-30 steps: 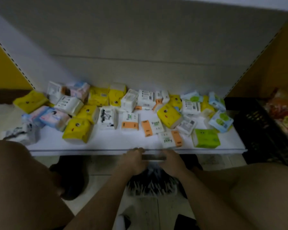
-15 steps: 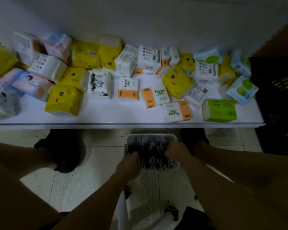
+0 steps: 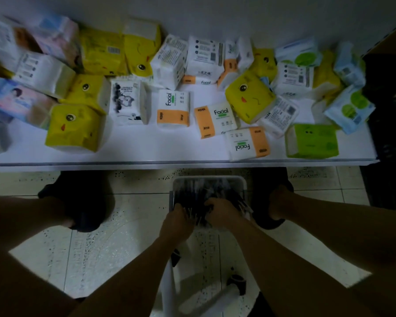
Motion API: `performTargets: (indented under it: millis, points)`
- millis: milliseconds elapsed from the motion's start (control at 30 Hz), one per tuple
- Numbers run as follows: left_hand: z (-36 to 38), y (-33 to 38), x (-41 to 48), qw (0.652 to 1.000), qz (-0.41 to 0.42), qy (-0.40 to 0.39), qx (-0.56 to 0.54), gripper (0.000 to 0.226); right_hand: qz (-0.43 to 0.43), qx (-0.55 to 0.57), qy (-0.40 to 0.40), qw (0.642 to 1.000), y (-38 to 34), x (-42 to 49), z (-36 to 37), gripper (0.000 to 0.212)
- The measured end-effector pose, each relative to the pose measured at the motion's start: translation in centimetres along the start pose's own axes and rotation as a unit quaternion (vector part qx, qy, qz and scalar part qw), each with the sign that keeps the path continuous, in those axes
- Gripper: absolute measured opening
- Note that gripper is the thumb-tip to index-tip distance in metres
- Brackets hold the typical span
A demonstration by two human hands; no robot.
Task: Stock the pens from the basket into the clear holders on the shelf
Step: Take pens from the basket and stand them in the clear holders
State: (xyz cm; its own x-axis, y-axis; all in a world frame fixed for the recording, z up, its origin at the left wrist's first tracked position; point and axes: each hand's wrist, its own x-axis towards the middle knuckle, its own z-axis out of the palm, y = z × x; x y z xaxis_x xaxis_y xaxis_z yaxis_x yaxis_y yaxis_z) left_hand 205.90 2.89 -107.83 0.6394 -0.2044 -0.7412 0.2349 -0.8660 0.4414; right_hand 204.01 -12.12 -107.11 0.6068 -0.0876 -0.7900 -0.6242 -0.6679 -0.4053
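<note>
A dim view looks down from head height. A small white basket (image 3: 209, 180) is seen on the tiled floor (image 3: 124, 239), just near of a low white shelf (image 3: 169, 153), a little right of centre. It is filled with dark pens (image 3: 199, 194), many with pale tips, lying roughly near-to-far.

Both forearms are stretched forward into the basket's near end. The left hand (image 3: 177, 221) is set at the near left corner, its fingers curled down round pens. The right hand (image 3: 223, 212) is just beside it, knuckles up, its fingers likewise curled round pens; a few pale tips poke out between the two hands. Detail here is blurred and dark.

The shelf is covered from left to right with loose tissue packs (image 3: 74, 128): yellow ones with cartoon faces, white and orange ones marked "Facial" (image 3: 173, 109), a green pack (image 3: 312, 140) at the near right, and pastel ones at the far ends. A black crate (image 3: 391, 110) is seen to the right of the shelf. A black shoe (image 3: 85, 200) is planted on the floor left of the basket.
</note>
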Motion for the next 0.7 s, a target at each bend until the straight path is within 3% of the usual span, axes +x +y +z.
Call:
performTargets:
  millis: [200, 367, 500, 600, 700]
  points:
    - [0.3, 0.0, 0.5, 0.997, 0.023, -0.006, 0.075, 0.032, 0.015, -0.081, -0.049, 0.995, 0.6, 1.4, 2.1, 0.047]
    - [0.2, 0.7, 0.8, 0.987, 0.01, 0.005, 0.163, 0.025, 0.013, -0.189, -0.003, 0.982, 1.0, 1.9, 3.0, 0.057]
    - [0.0, 1.1, 1.5, 0.994, -0.055, -0.021, 0.087, 0.025, 0.008, -0.143, -0.021, 0.989, 1.1, 2.5, 3.2, 0.056]
    - [-0.5, 1.0, 1.8, 0.996, -0.085, -0.035, -0.021, 0.031, 0.028, -0.041, -0.017, 0.999, 0.7, 2.6, 2.5, 0.038]
    - [-1.1, 1.1, 1.8, 0.996, -0.087, -0.029, 0.012, 0.029, 0.031, 0.025, 0.006, 0.999, 0.8, 2.7, 2.0, 0.023]
